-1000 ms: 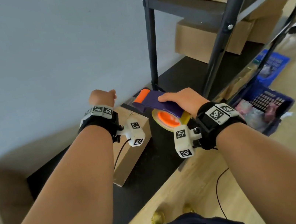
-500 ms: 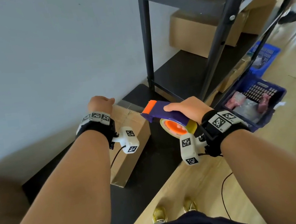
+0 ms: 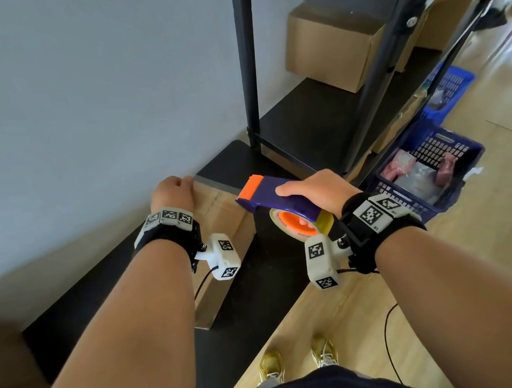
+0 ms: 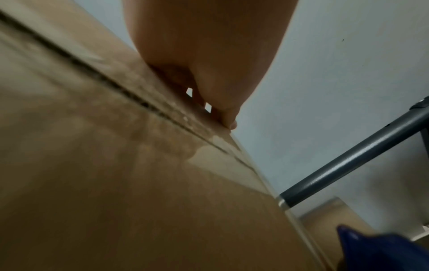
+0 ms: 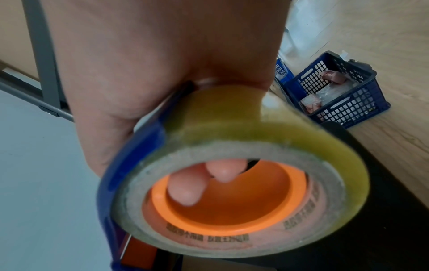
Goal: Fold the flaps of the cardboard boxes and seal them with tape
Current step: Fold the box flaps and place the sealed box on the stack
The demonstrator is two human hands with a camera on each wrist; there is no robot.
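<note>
A closed cardboard box (image 3: 219,223) lies on a black low platform (image 3: 258,300) against the wall. Its top seam (image 4: 130,95) shows clear tape. My left hand (image 3: 171,193) holds the box's far end, fingers (image 4: 209,88) bent down onto the top near the wall-side edge. My right hand (image 3: 312,189) grips a purple tape dispenser (image 3: 276,195) with an orange blade end, held just right of the box and above the platform. The yellowish tape roll (image 5: 243,150) sits on an orange hub, and two fingertips (image 5: 185,187) show through it.
A black metal rack (image 3: 247,61) stands just beyond the box, with more cardboard boxes (image 3: 328,48) on its shelves. A blue plastic crate (image 3: 429,173) of packets sits on the wood floor at right. Another brown box (image 3: 0,385) is at far left.
My right hand has drawn the dispenser slightly back toward me, off the box's far end. The left hand stays on the box. The head view has tipped down.
</note>
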